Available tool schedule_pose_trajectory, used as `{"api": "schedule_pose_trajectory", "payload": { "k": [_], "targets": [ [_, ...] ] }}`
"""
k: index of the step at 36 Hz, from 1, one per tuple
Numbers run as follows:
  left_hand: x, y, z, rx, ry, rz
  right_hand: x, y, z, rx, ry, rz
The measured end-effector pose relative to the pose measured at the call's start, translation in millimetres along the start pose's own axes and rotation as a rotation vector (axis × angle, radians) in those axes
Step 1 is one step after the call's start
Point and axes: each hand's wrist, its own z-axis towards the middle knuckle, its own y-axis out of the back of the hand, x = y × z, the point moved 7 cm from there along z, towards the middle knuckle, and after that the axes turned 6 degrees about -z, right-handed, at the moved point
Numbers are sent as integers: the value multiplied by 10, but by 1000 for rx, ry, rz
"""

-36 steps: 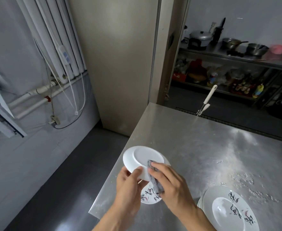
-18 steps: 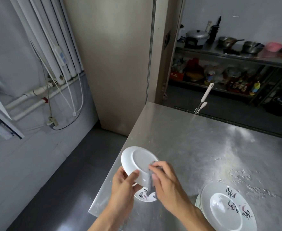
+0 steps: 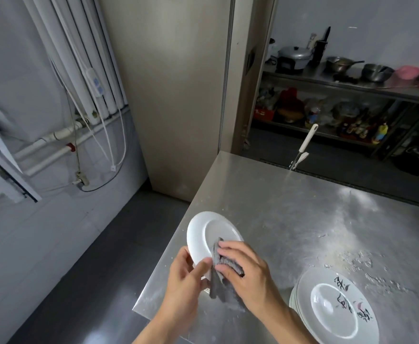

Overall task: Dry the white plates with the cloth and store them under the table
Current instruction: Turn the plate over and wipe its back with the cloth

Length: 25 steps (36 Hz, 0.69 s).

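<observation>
While my left hand (image 3: 186, 276) grips the rim of a white plate (image 3: 203, 234), thumb curled onto its upturned underside, my right hand (image 3: 248, 271) bunches a grey cloth (image 3: 222, 284) in curled fingers and presses it against that underside. The plate is tilted, held over the near left corner of a steel table (image 3: 302, 219). To my right, a stack of plates (image 3: 335, 306) with dark painted characters rests on the table.

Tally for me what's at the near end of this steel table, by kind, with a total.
Held plate: 1
Plate stack: 1, number of plates in it unclear
Grey cloth: 1
Hands: 2, left hand and right hand
Total: 5
</observation>
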Motion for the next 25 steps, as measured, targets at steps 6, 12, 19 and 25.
{"api": "schedule_pose_trajectory", "payload": {
  "k": [6,12,19,25],
  "targets": [
    [-47,-46,-65,201,-13,151,347,20,181,-39,226,-41],
    [30,47,-159,217,42,70,188,-8,402,-25,183,-149],
    [14,374,-98,90,33,-40,-720,41,69,-78,-419,-28],
    [-107,423,103,-49,-19,-151,-516,-141,-283,-45,-332,-91]
  ]
}}
